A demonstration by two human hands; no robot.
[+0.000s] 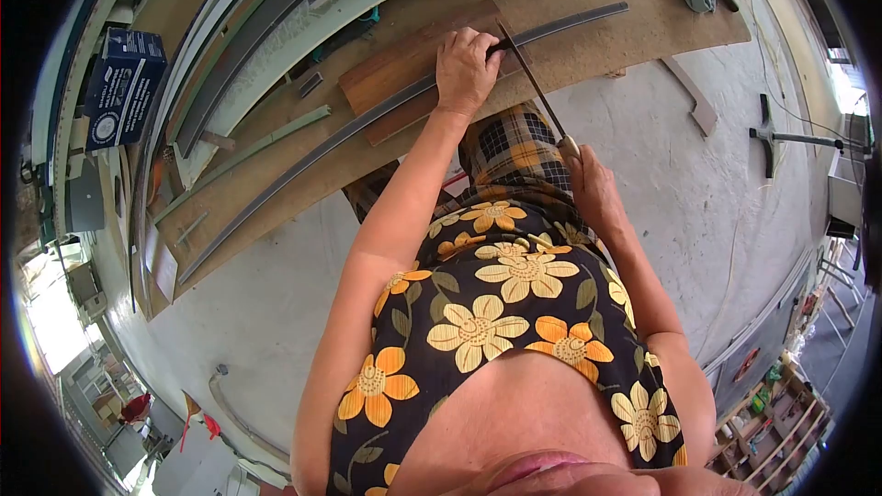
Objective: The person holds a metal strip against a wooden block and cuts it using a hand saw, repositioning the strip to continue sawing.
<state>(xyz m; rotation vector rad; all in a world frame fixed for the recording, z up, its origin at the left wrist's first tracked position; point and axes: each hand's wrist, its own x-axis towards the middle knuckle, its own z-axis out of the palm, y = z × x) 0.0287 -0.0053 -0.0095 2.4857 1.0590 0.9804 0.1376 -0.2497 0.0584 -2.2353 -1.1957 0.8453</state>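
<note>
A curved metal strip [367, 119] is laid across a wooden block [400, 60] midway along the brown board [634, 32] — raised for support. It is pinned under the curled left hand [466, 69], while a file [533, 84], gripped at its handle by the right hand [593, 188], is angled onto it.

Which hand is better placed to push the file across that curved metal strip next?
Probably the right hand: it grips the file by its handle, with the blade reaching the curved strip. The left hand lies on the strip over the wooden board, pinning it.
</note>
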